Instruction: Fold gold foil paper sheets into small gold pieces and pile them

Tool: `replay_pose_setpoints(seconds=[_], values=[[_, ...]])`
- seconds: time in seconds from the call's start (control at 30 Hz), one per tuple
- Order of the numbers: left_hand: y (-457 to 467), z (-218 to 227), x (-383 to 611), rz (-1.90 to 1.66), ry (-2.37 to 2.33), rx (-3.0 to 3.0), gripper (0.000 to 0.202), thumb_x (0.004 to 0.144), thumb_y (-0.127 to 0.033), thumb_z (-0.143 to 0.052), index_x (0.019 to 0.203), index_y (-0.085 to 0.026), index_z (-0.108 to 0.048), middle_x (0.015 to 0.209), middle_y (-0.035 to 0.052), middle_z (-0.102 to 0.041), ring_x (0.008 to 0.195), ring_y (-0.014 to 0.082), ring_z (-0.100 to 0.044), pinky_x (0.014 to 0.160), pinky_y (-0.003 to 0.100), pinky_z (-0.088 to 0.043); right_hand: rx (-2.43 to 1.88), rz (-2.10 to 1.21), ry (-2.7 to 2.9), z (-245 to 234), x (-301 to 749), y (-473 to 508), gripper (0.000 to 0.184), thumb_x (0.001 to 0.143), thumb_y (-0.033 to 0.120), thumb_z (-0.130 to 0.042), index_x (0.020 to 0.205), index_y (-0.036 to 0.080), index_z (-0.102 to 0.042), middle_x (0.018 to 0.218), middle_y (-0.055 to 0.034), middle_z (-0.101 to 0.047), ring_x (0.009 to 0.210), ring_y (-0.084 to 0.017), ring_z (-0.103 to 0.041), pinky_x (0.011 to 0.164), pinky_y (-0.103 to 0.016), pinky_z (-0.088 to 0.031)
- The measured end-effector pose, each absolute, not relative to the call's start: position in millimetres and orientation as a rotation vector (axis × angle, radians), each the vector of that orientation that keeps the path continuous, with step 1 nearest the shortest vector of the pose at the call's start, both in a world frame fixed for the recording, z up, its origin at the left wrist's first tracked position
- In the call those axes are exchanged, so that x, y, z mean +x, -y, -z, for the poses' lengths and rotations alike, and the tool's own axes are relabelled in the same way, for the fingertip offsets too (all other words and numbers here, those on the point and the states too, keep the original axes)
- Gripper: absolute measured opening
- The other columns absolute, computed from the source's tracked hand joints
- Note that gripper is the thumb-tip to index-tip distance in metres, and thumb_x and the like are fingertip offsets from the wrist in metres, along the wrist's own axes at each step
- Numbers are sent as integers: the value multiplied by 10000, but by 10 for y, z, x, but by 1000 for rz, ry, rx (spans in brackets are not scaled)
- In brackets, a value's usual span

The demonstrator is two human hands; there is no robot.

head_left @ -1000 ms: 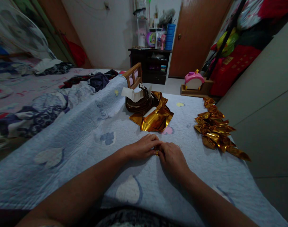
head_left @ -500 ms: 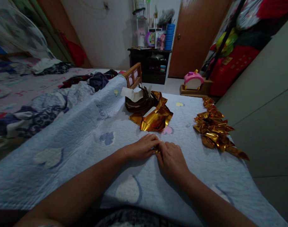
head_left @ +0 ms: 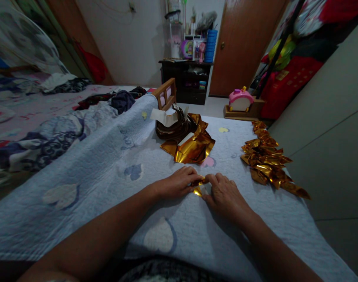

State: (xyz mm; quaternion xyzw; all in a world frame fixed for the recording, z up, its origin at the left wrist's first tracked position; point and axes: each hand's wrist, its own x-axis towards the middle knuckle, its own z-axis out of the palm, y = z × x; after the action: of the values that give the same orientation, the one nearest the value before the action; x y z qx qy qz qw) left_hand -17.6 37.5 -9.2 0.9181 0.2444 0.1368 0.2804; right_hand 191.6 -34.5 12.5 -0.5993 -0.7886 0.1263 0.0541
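Between my hands, low over the quilt, is a small piece of gold foil paper [head_left: 198,191] with a pale patch at its right side. My left hand [head_left: 179,182] grips its left side, fingers pressed together and partly covering it. At the right side, my right hand [head_left: 225,194] pinches it with thumb and fingertips. Just beyond lie loose gold foil sheets [head_left: 193,149] beside a curled stack of paper [head_left: 175,129], dark at the edges with a white sheet on top. Off to the right is a row of folded gold foil pieces [head_left: 265,160].
A light blue quilt [head_left: 108,196] with heart shapes covers the surface under my hands. Its raised left side borders a bed with heaped clothes [head_left: 64,129]. A wooden rail [head_left: 167,92], a dark cabinet [head_left: 184,78] and a pink toy [head_left: 241,100] stand beyond. A pale panel [head_left: 322,137] rises at right.
My right hand has shifted a little to the right, away from my left hand, so more of the gold foil paper shows between them. My left hand has barely moved.
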Motion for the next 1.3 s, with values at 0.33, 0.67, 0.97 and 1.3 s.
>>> replay_pose_setpoints(seconds=[0.33,0.67,0.97,1.3], values=[[-331,66,-189,-455,-663,2465,383,916,-156,-561,1295,-193,-600,1201,115,-584,1133,243,-538,1020,409,-463,-1649,-485,2241,14,2125,170,197,877,250,-604,1051,162,-571,1006,-91,-605,927,-241,-563,821,-352,-417],[-318,104,-177,-556,-606,2446,406,868,-114,-574,1266,-182,-605,1369,144,-553,1326,270,-477,1139,466,-396,-1684,-379,2100,177,2010,74,73,873,200,-565,800,201,-559,860,-63,-605,849,-230,-551,785,-348,-402],[-347,74,-135,-699,-613,1775,279,853,-326,-718,1074,-177,-638,1060,58,-597,913,174,-597,804,309,-509,-1387,-1057,1664,-3,2019,106,115,857,323,-563,833,211,-546,733,11,-569,660,-156,-529,606,-278,-410],[-299,-7,-117,-575,-537,1326,348,818,-400,-801,1027,-133,-721,943,60,-676,753,133,-632,683,261,-497,-1274,-1337,1399,-8,2030,74,281,794,441,-707,839,200,-571,689,31,-552,601,-126,-500,534,-236,-375]])
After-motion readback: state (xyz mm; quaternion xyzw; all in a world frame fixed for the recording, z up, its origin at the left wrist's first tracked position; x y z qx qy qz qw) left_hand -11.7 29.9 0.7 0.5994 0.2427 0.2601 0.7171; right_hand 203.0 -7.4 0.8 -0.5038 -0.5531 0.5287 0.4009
